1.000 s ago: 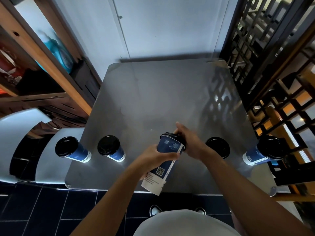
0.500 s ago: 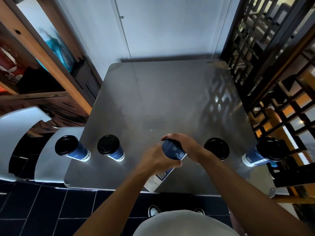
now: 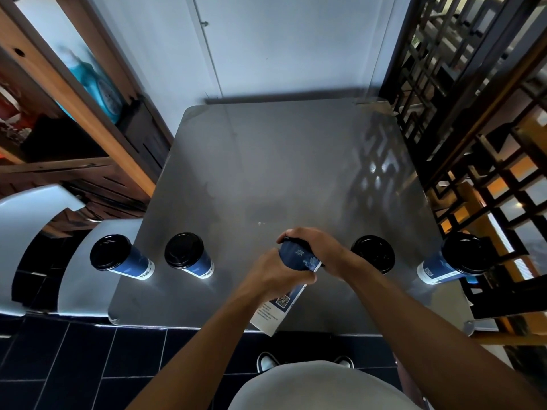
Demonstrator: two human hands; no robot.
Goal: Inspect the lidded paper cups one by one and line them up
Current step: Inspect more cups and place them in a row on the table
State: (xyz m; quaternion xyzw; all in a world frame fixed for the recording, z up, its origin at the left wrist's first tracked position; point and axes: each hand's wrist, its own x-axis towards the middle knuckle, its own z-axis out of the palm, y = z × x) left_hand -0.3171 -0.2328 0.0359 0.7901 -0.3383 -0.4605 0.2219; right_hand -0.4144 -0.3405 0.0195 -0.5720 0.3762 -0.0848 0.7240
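Observation:
A blue-and-white paper cup (image 3: 293, 261) is tilted above the near edge of the steel table (image 3: 281, 161). My left hand (image 3: 273, 275) grips its middle. My right hand (image 3: 316, 247) is curled over its top and hides the black lid. Two lidded cups (image 3: 118, 258) (image 3: 189, 257) stand on the left of the near row. A third lidded cup (image 3: 373, 253) stands just right of my right wrist, and another (image 3: 453, 261) stands at the table's right edge.
A white chair (image 3: 38, 241) sits at the left of the table. Wooden shelving (image 3: 74, 119) with a blue bottle rises behind it. A dark lattice screen (image 3: 473, 113) borders the right side. A pale wall runs behind.
My right hand has slid from the cup's far rim to cover its whole lid. The cup has tipped further, its base coming toward me over the table edge.

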